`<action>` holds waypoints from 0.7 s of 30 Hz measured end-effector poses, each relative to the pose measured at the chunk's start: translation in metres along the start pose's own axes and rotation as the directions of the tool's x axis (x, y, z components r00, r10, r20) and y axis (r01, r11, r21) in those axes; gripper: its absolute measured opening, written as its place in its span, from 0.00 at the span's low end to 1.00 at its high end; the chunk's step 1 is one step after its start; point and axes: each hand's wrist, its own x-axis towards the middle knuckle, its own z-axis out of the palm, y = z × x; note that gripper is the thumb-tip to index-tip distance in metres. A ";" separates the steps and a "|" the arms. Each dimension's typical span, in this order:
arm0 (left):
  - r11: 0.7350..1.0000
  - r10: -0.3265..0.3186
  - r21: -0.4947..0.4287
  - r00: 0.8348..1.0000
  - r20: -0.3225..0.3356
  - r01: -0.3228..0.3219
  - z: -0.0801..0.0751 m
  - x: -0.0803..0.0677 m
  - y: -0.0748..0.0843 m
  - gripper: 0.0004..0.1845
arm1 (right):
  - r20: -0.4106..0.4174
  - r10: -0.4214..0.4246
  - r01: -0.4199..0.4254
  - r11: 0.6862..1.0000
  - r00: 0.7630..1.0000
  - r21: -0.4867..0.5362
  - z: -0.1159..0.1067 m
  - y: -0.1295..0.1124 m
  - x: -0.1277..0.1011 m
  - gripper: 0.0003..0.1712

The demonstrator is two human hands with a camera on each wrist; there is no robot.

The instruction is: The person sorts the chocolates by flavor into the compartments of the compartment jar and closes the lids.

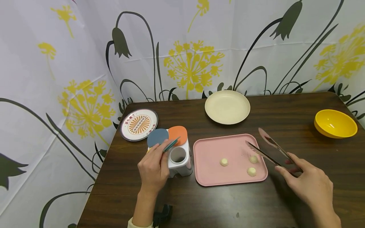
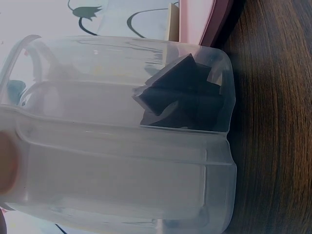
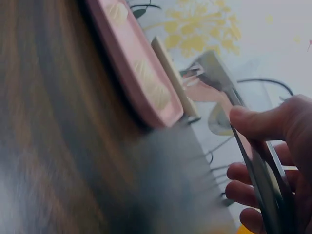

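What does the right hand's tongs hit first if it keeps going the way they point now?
Likely the small pale dumpling on the pink tray. The right hand holds open tongs aimed up-left, lower tip just above it. Depth is unclear, so it might clear it.

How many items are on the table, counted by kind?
Small white dumplings on the pink tray: 3
Plates: 2, one cream plate and one patterned plate
Yellow bowl: 1
Pink tray: 1
White condiment container: 1
Metal tongs: 1
Total: 9
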 end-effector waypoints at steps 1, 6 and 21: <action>1.000 0.000 0.002 1.000 0.002 0.000 0.000 0.000 0.000 0.15 | -0.002 0.033 -0.033 0.999 0.999 -0.007 -0.001 0.003 -0.001 0.37; 1.000 0.005 0.004 1.000 0.002 -0.005 0.000 0.001 0.000 0.14 | 0.005 0.206 -0.206 0.978 0.978 -0.036 -0.005 0.019 -0.003 0.43; 1.000 -0.011 -0.004 1.000 0.016 0.011 0.000 0.000 0.000 0.15 | -0.009 0.390 -0.389 0.921 0.921 0.028 -0.001 0.039 -0.002 0.45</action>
